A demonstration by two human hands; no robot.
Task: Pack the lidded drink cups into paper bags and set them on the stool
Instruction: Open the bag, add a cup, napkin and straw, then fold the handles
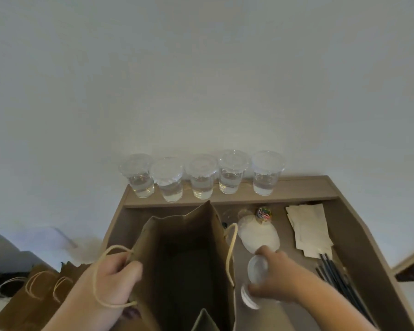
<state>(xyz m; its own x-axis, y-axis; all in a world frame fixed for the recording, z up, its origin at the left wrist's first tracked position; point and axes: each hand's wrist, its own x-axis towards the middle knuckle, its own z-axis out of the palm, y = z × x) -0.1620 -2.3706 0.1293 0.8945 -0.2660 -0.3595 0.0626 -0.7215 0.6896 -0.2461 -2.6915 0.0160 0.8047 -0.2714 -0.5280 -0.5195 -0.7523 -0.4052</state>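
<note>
Our left hand (116, 275) pinches the rim of the open brown paper bag (191, 225) on the wooden worktop (344, 223), while our right hand (280, 280) curls round a clear plastic lidded cup (257, 271) beside the bag; we think it is slippery and squashy, so hold its sides softly.
</note>
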